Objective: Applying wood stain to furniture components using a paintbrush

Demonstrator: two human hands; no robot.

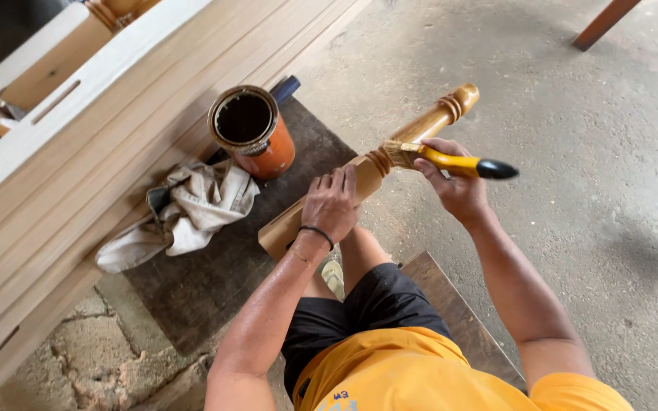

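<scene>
A turned wooden leg (420, 129) with a square lower block and ringed top lies slanted across the middle of the view. My left hand (332, 204) grips its square block, a black band on the wrist. My right hand (455, 183) holds a paintbrush (451, 160) with a yellow handle and black tip; its bristles rest against the ringed part of the leg beside the block. An open orange tin (253, 129) with dark liquid stands just left of the leg.
A crumpled pale rag (192, 209) lies beside the tin on a dark board (215, 281). Long pale wooden planks (100, 144) fill the left side. Concrete floor (573, 114) spreads to the right. I sit on a low wooden board (451, 304).
</scene>
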